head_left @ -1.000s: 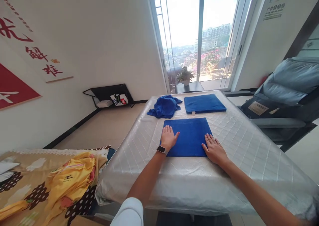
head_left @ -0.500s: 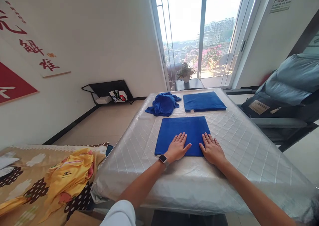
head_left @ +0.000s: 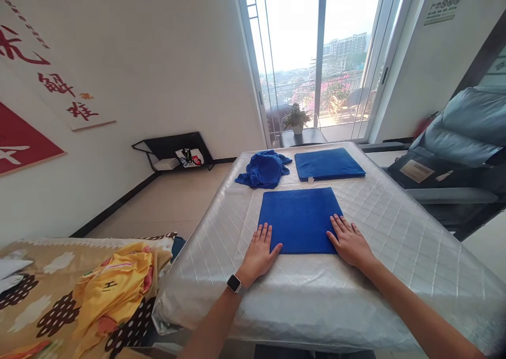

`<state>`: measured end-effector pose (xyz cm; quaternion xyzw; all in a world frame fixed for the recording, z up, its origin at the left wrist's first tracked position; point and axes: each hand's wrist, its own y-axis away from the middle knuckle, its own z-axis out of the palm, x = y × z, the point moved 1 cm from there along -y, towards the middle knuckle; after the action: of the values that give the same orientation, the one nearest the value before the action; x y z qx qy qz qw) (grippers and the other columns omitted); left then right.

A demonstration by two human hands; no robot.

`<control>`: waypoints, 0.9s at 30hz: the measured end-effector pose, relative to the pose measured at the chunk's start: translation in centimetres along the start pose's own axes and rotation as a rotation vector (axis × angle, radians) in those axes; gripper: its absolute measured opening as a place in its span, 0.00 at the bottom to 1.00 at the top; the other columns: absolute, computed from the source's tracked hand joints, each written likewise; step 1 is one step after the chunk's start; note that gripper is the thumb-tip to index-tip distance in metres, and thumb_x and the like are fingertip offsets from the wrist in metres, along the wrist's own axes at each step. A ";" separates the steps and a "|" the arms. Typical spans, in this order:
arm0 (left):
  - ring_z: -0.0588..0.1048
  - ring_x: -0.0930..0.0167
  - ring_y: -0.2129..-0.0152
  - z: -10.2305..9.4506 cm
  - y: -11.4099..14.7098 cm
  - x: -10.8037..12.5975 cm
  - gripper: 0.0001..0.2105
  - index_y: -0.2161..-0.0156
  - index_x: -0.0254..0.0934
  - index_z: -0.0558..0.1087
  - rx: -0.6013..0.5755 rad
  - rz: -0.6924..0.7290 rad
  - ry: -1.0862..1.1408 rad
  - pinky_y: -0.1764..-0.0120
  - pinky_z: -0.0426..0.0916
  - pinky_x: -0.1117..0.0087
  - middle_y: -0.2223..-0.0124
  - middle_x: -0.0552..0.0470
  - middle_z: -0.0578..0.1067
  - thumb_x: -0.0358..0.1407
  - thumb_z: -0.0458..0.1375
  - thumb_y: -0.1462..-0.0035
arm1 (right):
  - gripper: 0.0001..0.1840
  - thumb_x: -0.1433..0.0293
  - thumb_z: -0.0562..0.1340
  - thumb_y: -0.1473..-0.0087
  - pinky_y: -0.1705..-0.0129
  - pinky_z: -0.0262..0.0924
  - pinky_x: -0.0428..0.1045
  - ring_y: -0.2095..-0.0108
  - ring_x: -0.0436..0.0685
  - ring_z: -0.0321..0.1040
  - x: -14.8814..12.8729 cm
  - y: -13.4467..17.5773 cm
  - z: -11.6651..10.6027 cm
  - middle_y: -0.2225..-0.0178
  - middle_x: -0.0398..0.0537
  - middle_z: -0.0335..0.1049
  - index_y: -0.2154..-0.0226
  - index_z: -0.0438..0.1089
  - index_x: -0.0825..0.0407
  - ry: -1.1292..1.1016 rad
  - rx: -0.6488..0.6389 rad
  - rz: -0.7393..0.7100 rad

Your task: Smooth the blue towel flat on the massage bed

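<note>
A blue folded cloth (head_left: 300, 216) lies flat and smooth on the plastic-covered mattress (head_left: 221, 264) in front of me. At its left edge my left hand (head_left: 259, 253) rests with the fingers straight, a smartwatch (head_left: 234, 283) on that wrist. Along the right edge lies my right hand (head_left: 350, 240), flat, its fingertips on the cloth. Behind, to the right, is a stack of folded blue cloth (head_left: 330, 164) with a small white tag. A crumpled blue cloth (head_left: 264, 169) sits to the left of that stack.
Left of the mattress, a patterned bedspread (head_left: 59, 264) carries a yellow garment (head_left: 118, 285). A grey recliner (head_left: 450, 195) stands close on the right. Beyond the far edge are a chair with a potted plant (head_left: 297, 119) and a glass sliding door (head_left: 292, 37). A black rack (head_left: 169, 148) stands by the wall.
My left hand has slid left from the middle of the cloth to its left edge. The right hand has moved slightly right along the cloth's edge. The view has shifted a little.
</note>
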<state>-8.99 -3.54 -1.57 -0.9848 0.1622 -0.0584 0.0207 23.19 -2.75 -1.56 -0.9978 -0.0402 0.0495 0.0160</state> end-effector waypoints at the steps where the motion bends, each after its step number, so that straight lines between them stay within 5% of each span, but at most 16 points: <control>1: 0.42 0.59 0.31 -0.1 0.0 0.0 0.38 0.29 0.30 0.46 0.000 0.000 0.001 0.33 0.46 0.54 0.28 0.41 0.46 0.58 0.35 0.32 | 0.37 0.54 0.39 0.33 0.30 0.34 0.61 0.29 0.59 0.35 0.1 0.0 0.1 0.28 0.49 0.38 0.29 0.43 0.54 0.004 0.002 -0.005; 12: 0.43 0.60 0.31 -0.5 0.2 0.5 0.37 0.29 0.32 0.47 0.023 -0.021 -0.015 0.33 0.47 0.55 0.28 0.42 0.47 0.57 0.35 0.32 | 0.37 0.55 0.38 0.33 0.30 0.35 0.60 0.29 0.60 0.36 0.0 -2.3 -1.6 0.28 0.53 0.40 0.30 0.47 0.58 0.017 -0.004 -0.017; 19: 0.50 0.55 0.32 -1.7 -1.2 0.5 0.42 0.30 0.29 0.52 -0.065 -0.115 -0.073 0.34 0.48 0.53 0.29 0.37 0.52 0.61 0.32 0.35 | 0.37 0.55 0.40 0.33 0.30 0.33 0.59 0.29 0.61 0.36 -0.9 -4.1 -0.3 0.29 0.56 0.41 0.30 0.46 0.61 -0.012 0.035 0.040; 22: 0.54 0.52 0.33 -2.7 -4.5 4.0 0.44 0.33 0.24 0.57 -0.017 -0.134 -0.087 0.35 0.49 0.52 0.31 0.32 0.56 0.62 0.31 0.36 | 0.37 0.55 0.41 0.33 0.30 0.35 0.59 0.29 0.61 0.37 -0.9 -3.9 -0.1 0.29 0.55 0.42 0.30 0.46 0.61 -0.009 0.054 0.040; 27: 0.55 0.62 0.33 -2.1 -11.7 14.4 0.36 0.33 0.28 0.58 0.125 0.242 0.010 0.34 0.49 0.60 0.31 0.39 0.59 0.53 0.30 0.31 | 0.34 0.64 0.43 0.34 0.31 0.37 0.59 0.30 0.62 0.39 -0.5 -3.5 0.1 0.29 0.56 0.43 0.31 0.48 0.62 0.020 0.072 -0.003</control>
<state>8.02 2.80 2.81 -0.9546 0.2759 -0.0703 0.0880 22.39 0.72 -1.48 -0.9970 -0.0399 0.0411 0.0523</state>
